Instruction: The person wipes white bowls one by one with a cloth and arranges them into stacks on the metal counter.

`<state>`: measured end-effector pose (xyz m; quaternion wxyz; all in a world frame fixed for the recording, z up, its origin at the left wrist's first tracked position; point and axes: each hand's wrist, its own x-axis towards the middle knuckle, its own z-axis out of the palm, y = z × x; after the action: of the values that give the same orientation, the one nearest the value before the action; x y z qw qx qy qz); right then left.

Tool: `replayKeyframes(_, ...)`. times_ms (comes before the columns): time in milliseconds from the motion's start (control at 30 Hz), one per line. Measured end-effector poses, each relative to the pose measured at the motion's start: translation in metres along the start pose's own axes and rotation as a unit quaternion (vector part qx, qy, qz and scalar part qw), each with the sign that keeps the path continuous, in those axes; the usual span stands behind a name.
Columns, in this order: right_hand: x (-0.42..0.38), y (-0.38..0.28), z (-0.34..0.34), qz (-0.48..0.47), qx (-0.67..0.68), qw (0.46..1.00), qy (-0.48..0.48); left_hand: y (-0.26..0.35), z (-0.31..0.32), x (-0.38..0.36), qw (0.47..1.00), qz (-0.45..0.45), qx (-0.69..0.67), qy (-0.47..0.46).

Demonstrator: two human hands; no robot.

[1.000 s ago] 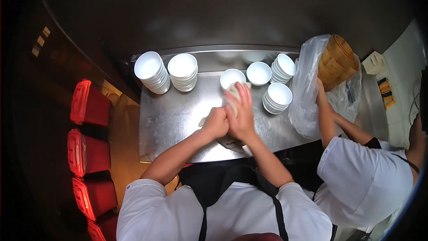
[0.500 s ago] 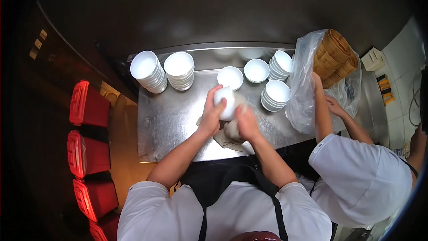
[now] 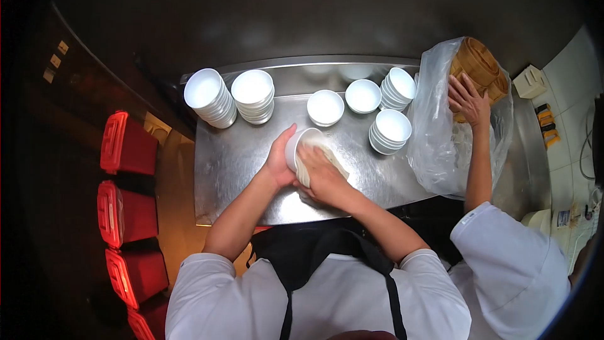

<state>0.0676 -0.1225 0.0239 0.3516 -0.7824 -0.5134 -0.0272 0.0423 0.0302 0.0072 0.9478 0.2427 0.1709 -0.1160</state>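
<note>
Over the steel table, my left hand (image 3: 280, 156) holds a white bowl (image 3: 292, 148) by its outer side, the bowl tilted with its opening toward the right. My right hand (image 3: 319, 173) presses a pale cloth (image 3: 338, 162) into the inside of that bowl; its fingertips are partly hidden in the bowl. Just beyond sits a white bowl (image 3: 325, 108), with another bowl (image 3: 363, 96) to its right. Two short stacks, one at the back (image 3: 398, 86) and one nearer (image 3: 391, 131), stand right of these. Two taller bowl stacks (image 3: 209, 96) (image 3: 253, 95) are at the back left.
A co-worker's hand (image 3: 470, 99) touches bamboo steamers (image 3: 476, 63) in a clear plastic bag (image 3: 434, 145) at the right. Several red lidded bins (image 3: 129, 145) line the left side. The steel table (image 3: 233, 182) ends before a dark back wall.
The held bowl has turned so its opening shows, and my right hand has moved into it with the cloth. The co-worker's one visible hand now lies on the steamers.
</note>
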Motion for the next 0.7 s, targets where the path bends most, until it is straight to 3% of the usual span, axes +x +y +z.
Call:
replayKeyframes(67, -0.013, 0.001, 0.007, 0.137, 0.128, 0.978, -0.094, -0.004, -0.003, -0.002, 0.990, 0.087, 0.091, 0.058)
replayKeyframes(100, -0.014, -0.003, 0.008, 0.181, 0.186, 0.963, -0.067, -0.009, -0.011, 0.000, 0.976, 0.136, 0.137, 0.097)
replayKeyframes(200, -0.017, -0.012, 0.007, 0.091, 0.245, 0.964, -0.041, -0.019, -0.022, -0.008, 0.986, 0.135, 0.083, 0.055)
replayKeyframes(233, -0.020, -0.012, 0.010, 0.045, 0.198, 0.978, -0.049, -0.010, -0.023, -0.010, 1.000, 0.029, -0.006, 0.002)
replayKeyframes(333, -0.024, 0.008, 0.024, -0.103, 0.038, 0.992, -0.062, -0.005, -0.027, -0.017, 0.996, -0.070, -0.047, 0.021)
replayKeyframes(367, -0.034, 0.010, 0.031, -0.089, 0.025, 0.993, -0.072, -0.008, -0.034, -0.015, 0.998, -0.053, -0.034, 0.021)
replayKeyframes(433, -0.033, -0.006, 0.012, 0.100, 0.221, 0.965, -0.096, -0.014, -0.041, -0.018, 0.999, -0.028, -0.039, 0.024)
replayKeyframes(467, -0.034, -0.011, 0.007, 0.198, 0.315, 0.922, -0.107, -0.018, -0.045, -0.020, 0.999, -0.019, -0.042, 0.029)
replayKeyframes(500, -0.038, -0.007, 0.013, 0.213, 0.394, 0.894, -0.012, -0.025, -0.044, -0.020, 0.997, 0.022, -0.056, 0.042)
replayKeyframes(533, -0.041, 0.002, 0.013, 0.279, 0.458, 0.844, -0.001, -0.032, -0.042, -0.021, 0.995, 0.032, -0.088, 0.021)
replayKeyframes(600, -0.035, 0.015, 0.008, 0.243, 0.425, 0.862, 0.134, -0.036, -0.035, -0.022, 0.987, 0.059, -0.148, -0.032)
replayKeyframes(667, -0.019, 0.020, -0.012, 0.376, 0.424, 0.800, 0.200, -0.040, -0.034, -0.025, 0.983, 0.077, -0.115, -0.121)
replayKeyframes(700, -0.014, 0.028, -0.015, 0.377, 0.400, 0.801, 0.236, -0.043, -0.032, -0.023, 0.981, 0.104, -0.075, -0.146)
